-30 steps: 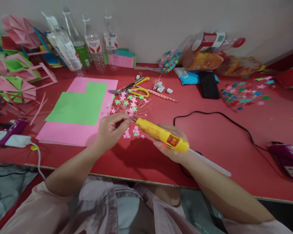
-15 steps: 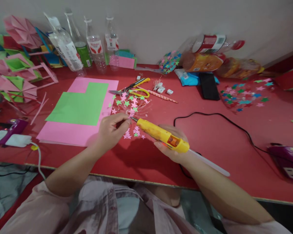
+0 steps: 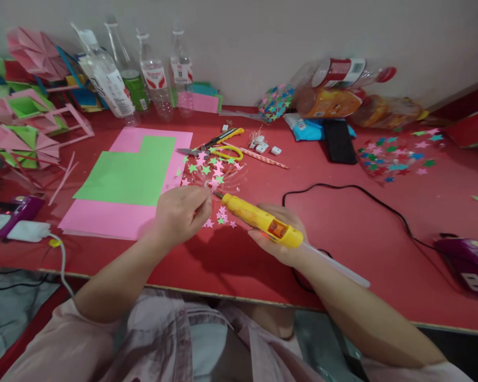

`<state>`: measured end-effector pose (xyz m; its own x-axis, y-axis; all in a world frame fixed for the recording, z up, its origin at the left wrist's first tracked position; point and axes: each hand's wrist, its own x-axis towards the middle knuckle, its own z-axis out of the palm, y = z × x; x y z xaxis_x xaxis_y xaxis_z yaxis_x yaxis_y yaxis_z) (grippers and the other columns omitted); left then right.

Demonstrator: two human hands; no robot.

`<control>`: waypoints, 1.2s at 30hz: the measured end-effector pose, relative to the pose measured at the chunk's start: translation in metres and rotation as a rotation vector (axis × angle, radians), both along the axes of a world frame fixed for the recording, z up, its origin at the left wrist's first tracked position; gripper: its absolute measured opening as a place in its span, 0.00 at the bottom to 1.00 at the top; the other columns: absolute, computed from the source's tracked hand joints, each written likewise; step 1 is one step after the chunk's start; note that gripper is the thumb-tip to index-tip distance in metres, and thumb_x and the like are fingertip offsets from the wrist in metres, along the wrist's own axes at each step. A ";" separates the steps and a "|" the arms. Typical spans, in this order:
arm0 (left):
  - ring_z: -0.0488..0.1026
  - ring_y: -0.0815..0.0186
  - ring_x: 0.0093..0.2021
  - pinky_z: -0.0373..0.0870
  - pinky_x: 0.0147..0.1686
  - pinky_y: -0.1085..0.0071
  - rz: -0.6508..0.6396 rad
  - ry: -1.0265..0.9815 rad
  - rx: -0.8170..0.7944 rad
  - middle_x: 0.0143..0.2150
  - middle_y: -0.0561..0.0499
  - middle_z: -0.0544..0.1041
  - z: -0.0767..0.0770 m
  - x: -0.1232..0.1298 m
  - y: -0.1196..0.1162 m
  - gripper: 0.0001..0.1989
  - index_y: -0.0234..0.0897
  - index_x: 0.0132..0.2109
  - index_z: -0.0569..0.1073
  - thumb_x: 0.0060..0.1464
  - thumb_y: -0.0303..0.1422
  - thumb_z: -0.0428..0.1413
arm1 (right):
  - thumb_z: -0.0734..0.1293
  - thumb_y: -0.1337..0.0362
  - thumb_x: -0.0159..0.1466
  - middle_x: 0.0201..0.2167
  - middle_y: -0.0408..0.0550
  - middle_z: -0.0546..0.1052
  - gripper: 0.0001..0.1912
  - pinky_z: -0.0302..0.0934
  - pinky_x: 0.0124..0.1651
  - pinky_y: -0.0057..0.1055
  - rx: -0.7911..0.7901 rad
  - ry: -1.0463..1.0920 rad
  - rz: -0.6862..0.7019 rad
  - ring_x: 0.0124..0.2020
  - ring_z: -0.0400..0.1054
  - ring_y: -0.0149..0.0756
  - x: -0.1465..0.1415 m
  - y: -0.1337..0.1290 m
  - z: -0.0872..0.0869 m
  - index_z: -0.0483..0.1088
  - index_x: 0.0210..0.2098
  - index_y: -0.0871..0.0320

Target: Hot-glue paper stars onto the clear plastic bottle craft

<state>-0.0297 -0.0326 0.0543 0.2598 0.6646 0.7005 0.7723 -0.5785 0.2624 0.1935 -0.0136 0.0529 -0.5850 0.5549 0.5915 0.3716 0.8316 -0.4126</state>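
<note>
My right hand point(image 3: 283, 253) is wrapped around the yellow hot glue gun point(image 3: 249, 213) over the red desk point(image 3: 382, 228). The gun slants: its metal tip point(image 3: 218, 194) points left and away from me, close to my left hand point(image 3: 181, 213), and a glue stick point(image 3: 338, 265) pokes out the back. My left hand is curled; I can't tell what it pinches.

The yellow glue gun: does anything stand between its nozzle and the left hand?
Nothing visible does. The yellow glue gun, in the right hand, has its nozzle close to the left hand; whether they touch is unclear.
</note>
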 end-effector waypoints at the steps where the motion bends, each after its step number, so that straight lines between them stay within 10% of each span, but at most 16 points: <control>1: 0.58 0.72 0.21 0.53 0.24 0.72 -0.012 0.035 0.035 0.19 0.57 0.63 0.000 -0.001 0.000 0.10 0.37 0.25 0.66 0.54 0.24 0.50 | 0.61 0.60 0.65 0.19 0.40 0.63 0.14 0.53 0.23 0.29 0.006 0.000 -0.005 0.20 0.58 0.29 0.000 0.000 0.000 0.58 0.25 0.54; 10: 0.60 0.75 0.20 0.57 0.23 0.77 -0.190 -0.390 -0.421 0.19 0.59 0.63 0.012 0.008 -0.012 0.11 0.37 0.26 0.63 0.57 0.26 0.50 | 0.64 0.65 0.60 0.34 0.47 0.71 0.04 0.62 0.36 0.33 -0.019 0.019 -0.333 0.34 0.68 0.38 0.024 0.024 0.003 0.64 0.36 0.54; 18: 0.58 0.76 0.17 0.54 0.20 0.77 -0.381 -0.813 -1.020 0.15 0.59 0.64 0.010 0.014 -0.012 0.08 0.36 0.27 0.67 0.54 0.31 0.50 | 0.61 0.75 0.50 0.41 0.56 0.70 0.19 0.64 0.45 0.37 -0.280 -0.592 -0.405 0.41 0.68 0.44 0.040 0.057 -0.025 0.68 0.42 0.62; 23: 0.56 0.77 0.14 0.50 0.17 0.77 -0.409 -1.003 -1.204 0.13 0.59 0.62 0.011 0.015 -0.009 0.08 0.36 0.26 0.68 0.49 0.34 0.52 | 0.63 0.71 0.55 0.48 0.61 0.71 0.20 0.62 0.50 0.47 -0.036 -0.596 -0.389 0.48 0.66 0.52 0.030 0.048 -0.015 0.69 0.48 0.63; 28: 0.55 0.77 0.13 0.45 0.15 0.76 -0.411 -1.104 -1.305 0.15 0.58 0.63 0.014 0.016 -0.007 0.08 0.36 0.24 0.67 0.46 0.34 0.53 | 0.64 0.70 0.62 0.39 0.49 0.76 0.09 0.64 0.45 0.36 0.323 -0.141 -0.075 0.42 0.69 0.37 0.003 0.019 0.014 0.67 0.42 0.56; 36: 0.50 0.78 0.12 0.41 0.15 0.75 -0.466 -1.231 -1.446 0.13 0.60 0.59 0.011 0.018 -0.008 0.06 0.36 0.23 0.65 0.43 0.31 0.53 | 0.69 0.71 0.58 0.31 0.47 0.77 0.07 0.67 0.40 0.34 0.594 -0.085 0.083 0.34 0.68 0.34 -0.019 0.012 0.024 0.69 0.35 0.59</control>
